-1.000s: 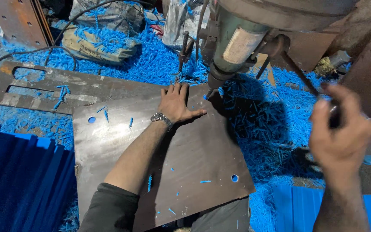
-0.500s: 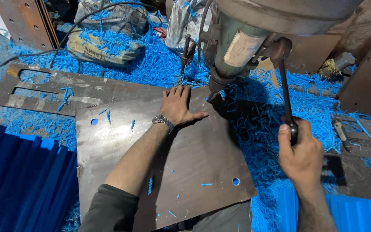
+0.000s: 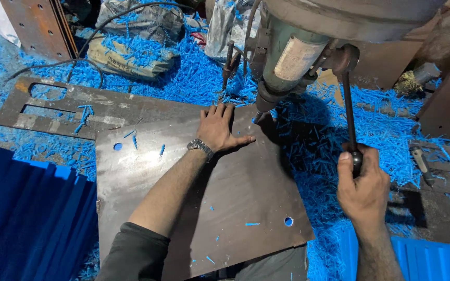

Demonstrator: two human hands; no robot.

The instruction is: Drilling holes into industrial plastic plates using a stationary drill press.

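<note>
A large dark metal plate (image 3: 235,198) with drilled round holes lies under the spindle of a grey-green drill press (image 3: 290,57). My left hand (image 3: 217,127), with a wristwatch on the wrist, lies flat on the plate's far edge, fingers spread, just left of the drill bit (image 3: 259,115). My right hand (image 3: 363,179) is closed around the knob end of the press's long feed lever (image 3: 348,112), which hangs down from the machine head.
Blue plastic-like shavings (image 3: 334,130) cover the floor around the plate. A cut-out metal sheet (image 3: 69,109) lies at far left, filled sacks (image 3: 131,47) behind it. Stacked blue sheets (image 3: 27,213) sit at lower left. A rusty plate (image 3: 37,26) leans at top left.
My right hand, raised and empty a second ago, came down onto the feed lever and now holds its end lower. My left hand stays flat on the plate.
</note>
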